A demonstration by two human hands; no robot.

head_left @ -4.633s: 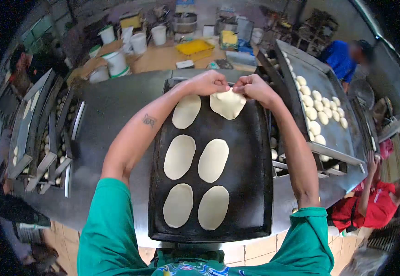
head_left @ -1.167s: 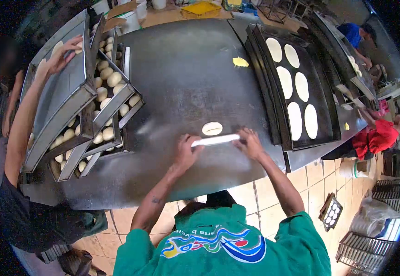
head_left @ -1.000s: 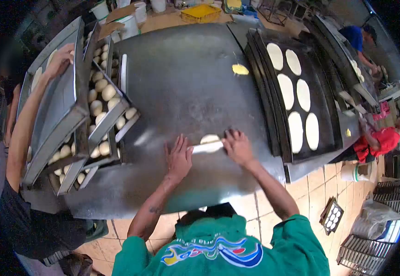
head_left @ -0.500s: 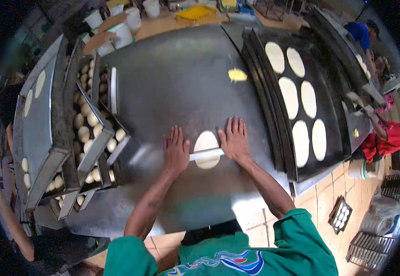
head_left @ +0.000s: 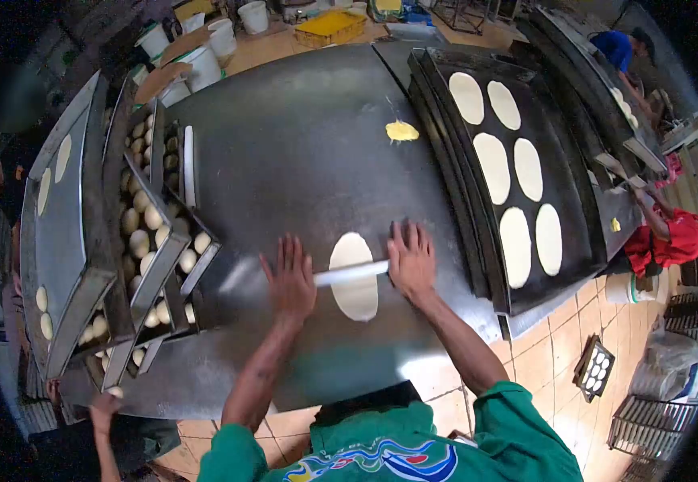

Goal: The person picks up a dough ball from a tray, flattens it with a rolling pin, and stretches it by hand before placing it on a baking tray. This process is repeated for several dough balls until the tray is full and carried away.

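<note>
A flat oval of pale dough (head_left: 355, 301) lies on the dark metal table (head_left: 309, 177) in front of me. Across its middle rests a white rolling pin (head_left: 353, 274). My left hand (head_left: 289, 281) is flat over the pin's left end with fingers spread. At the pin's right end lies my right hand (head_left: 412, 261), palm down, fingers stretched out. The palms cover both ends of the pin.
Right: a stacked black tray (head_left: 562, 165) with several dough ovals. Left: trays (head_left: 152, 269) of dough balls and another white rod (head_left: 189, 166). Yellow fat (head_left: 402, 131) lies ahead. A co-worker's hand (head_left: 104, 406) is at lower left; a person in red (head_left: 674, 241) stands right.
The dough oval has become longer. My hands are slightly farther apart, with the left shifted leftward. A co-worker's hand has appeared near a dough ball at the lower left. The view has shifted slightly.
</note>
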